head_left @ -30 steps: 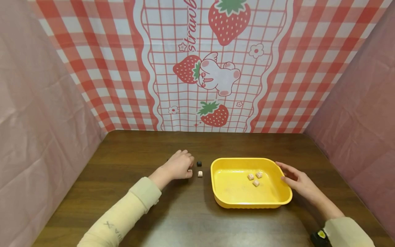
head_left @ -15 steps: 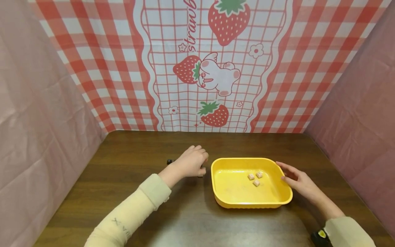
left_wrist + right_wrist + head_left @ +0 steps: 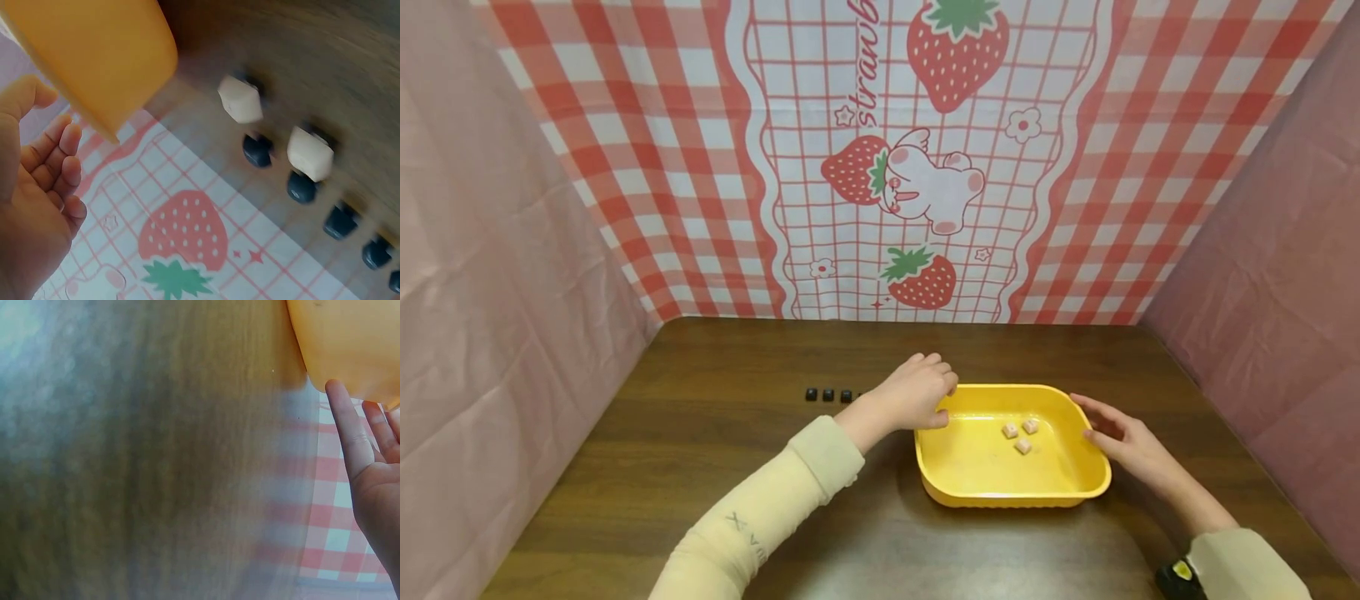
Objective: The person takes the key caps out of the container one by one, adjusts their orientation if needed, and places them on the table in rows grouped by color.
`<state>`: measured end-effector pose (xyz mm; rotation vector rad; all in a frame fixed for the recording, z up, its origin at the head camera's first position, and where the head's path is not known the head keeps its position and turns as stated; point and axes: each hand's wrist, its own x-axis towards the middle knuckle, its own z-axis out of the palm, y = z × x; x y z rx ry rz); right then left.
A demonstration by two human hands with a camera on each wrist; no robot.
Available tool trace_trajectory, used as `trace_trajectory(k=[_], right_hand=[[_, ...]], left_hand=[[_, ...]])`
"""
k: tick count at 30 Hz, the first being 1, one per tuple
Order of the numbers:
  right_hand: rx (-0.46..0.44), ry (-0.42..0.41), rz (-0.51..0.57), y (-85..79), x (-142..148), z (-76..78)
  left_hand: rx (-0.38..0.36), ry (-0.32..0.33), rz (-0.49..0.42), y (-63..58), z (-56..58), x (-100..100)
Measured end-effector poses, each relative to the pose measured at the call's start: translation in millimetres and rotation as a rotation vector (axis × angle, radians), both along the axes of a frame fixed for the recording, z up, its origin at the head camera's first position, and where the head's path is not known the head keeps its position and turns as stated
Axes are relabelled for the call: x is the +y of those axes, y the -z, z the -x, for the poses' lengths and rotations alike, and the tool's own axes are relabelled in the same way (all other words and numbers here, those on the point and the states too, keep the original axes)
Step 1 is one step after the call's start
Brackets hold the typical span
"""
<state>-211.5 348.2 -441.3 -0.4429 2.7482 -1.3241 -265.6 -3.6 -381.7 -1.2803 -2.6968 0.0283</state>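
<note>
My left hand point(image 3: 917, 392) is over the left rim of a yellow tray point(image 3: 1015, 500). In the left wrist view its fingers point(image 3: 69, 169) are curled and the thumb stands slightly apart from them. I see no object between them, but a small one could be hidden. Three pale keycaps point(image 3: 1022, 446) lie in the tray. My right hand point(image 3: 1138, 450) touches the tray's right side with fairly straight fingers. On the table, a row of black keycaps point(image 3: 828, 395) runs left of the tray. Two pale keycaps point(image 3: 240, 100) beside the row show in the left wrist view only.
The brown wooden table point(image 3: 700, 467) ends at a red-and-white checked strawberry cloth point(image 3: 925, 275) at the back. Pink cloth point(image 3: 512, 292) hangs at both sides.
My left hand has moved right, from beside the keycaps to over the tray's left rim. Several black keycaps it covered are uncovered. The right hand, tray and keycaps inside stay put.
</note>
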Motion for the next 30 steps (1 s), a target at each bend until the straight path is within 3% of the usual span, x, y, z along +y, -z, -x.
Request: trace_trajectory(k=[13, 21, 30], right_hand=[[0.032, -0.029, 0.019, -2.3, -0.1, -1.8], [0.021, -0.023, 0.012, -3.9, -0.9, -1.5], [0.019, -0.045, 0.047, -1.3, -0.5, -1.9]], left_hand=[[0.017, 0.118, 0.107, 17.2, -1.5, 49.0], [0.01, 0.158, 0.111, 24.2, 2.3, 68.0], [-0.002, 0.22, 0.18, 32.7, 5.2, 84.7]])
